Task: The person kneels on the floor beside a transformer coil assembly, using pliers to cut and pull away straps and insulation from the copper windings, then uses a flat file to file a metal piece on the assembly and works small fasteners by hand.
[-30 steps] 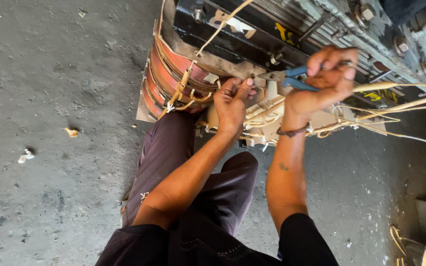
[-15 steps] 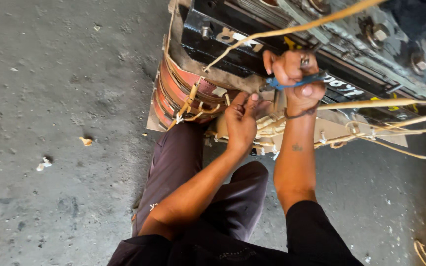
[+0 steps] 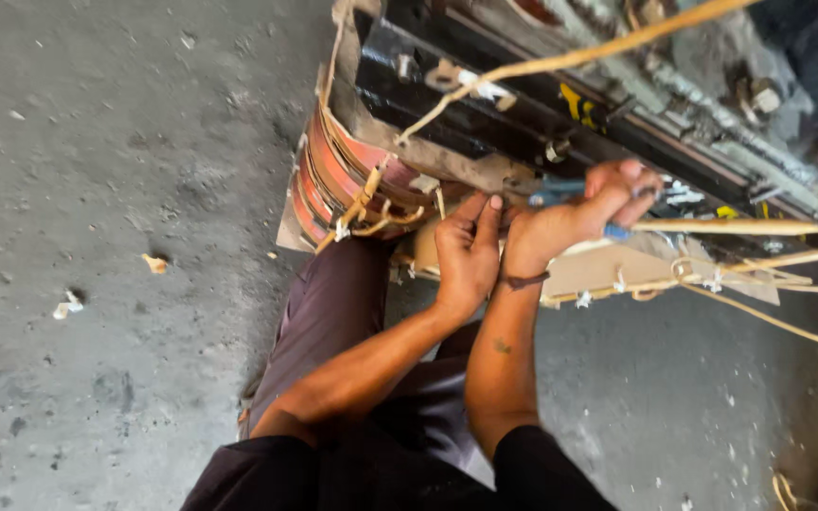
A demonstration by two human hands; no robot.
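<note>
Grey concrete floor [image 3: 97, 189] fills the left side, w/ small white and tan scraps [image 3: 68, 304] lying on it, well apart from the hands.

Next, going right, a stack of red-orange coils [image 3: 328, 175] sits at the near-left end of a big machine. Tan tape strips [image 3: 371, 203] are tied around the coils, w/ little white ties on them. Near to the viewer, a leg in dark purple trousers [image 3: 333, 312] runs up to the coils.

Left hand [image 3: 466, 251] is in the middle, just below the coils. Its fingers are together and bent, pressing on the pale board [image 3: 598, 270] under the machine. Can't tell if it grips anything.

Right hand [image 3: 579, 213] is just beside it, almost touching. It's closed tight around blue-handled pliers [image 3: 560, 192]. The pliers' tip points left, toward the black metal frame [image 3: 485, 104]. A dark band sits on that wrist.

Far right, the frame goes on w/ grey bolts [image 3: 764, 95] up top. Long tan strips [image 3: 750, 227] stick out to the right from near the right hand, and one thin strip [image 3: 570, 59] runs up across the frame.
</note>
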